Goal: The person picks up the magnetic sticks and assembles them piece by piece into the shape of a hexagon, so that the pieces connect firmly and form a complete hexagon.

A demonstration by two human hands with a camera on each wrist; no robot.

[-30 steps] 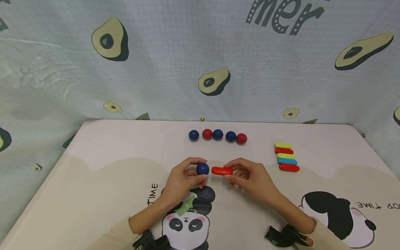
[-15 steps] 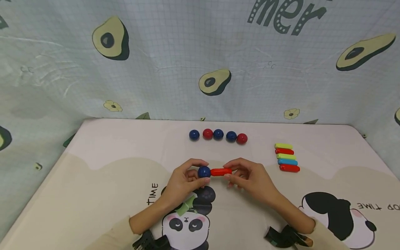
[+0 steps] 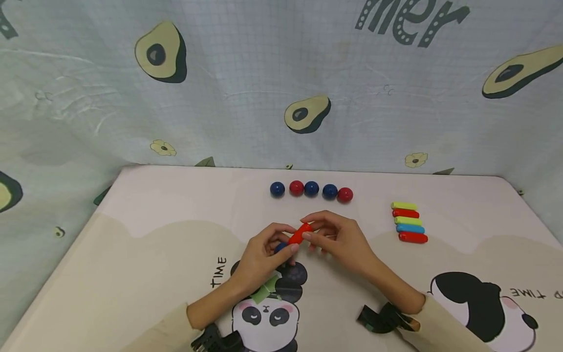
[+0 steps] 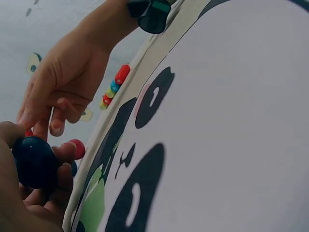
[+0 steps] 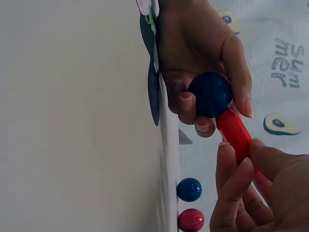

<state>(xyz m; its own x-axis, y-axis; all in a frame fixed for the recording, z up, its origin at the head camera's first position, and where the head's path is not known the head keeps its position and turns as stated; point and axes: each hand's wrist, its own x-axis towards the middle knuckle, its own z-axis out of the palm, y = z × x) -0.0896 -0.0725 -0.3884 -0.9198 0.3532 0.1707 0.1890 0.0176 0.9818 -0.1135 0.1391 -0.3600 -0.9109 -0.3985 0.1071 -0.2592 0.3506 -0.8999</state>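
Observation:
My left hand (image 3: 264, 252) grips a dark blue ball (image 5: 210, 94) between thumb and fingers, just above the panda mat (image 3: 154, 264); the same blue ball (image 4: 34, 162) fills the left wrist view. A red stick (image 3: 299, 234) is joined end-on to the ball and tilts up to the right. My right hand (image 3: 338, 237) pinches the far end of the red stick (image 5: 234, 133).
A row of several blue and red balls (image 3: 311, 189) lies at the back of the mat. To the right lies a stack of yellow, red and blue sticks (image 3: 408, 222). An avocado-print cloth (image 3: 281, 83) hangs behind the table. Both wrists carry dark straps.
The red stick went from apart from the blue ball to touching it. Both hands then lifted and turned the joined pair, so the stick now tilts upward.

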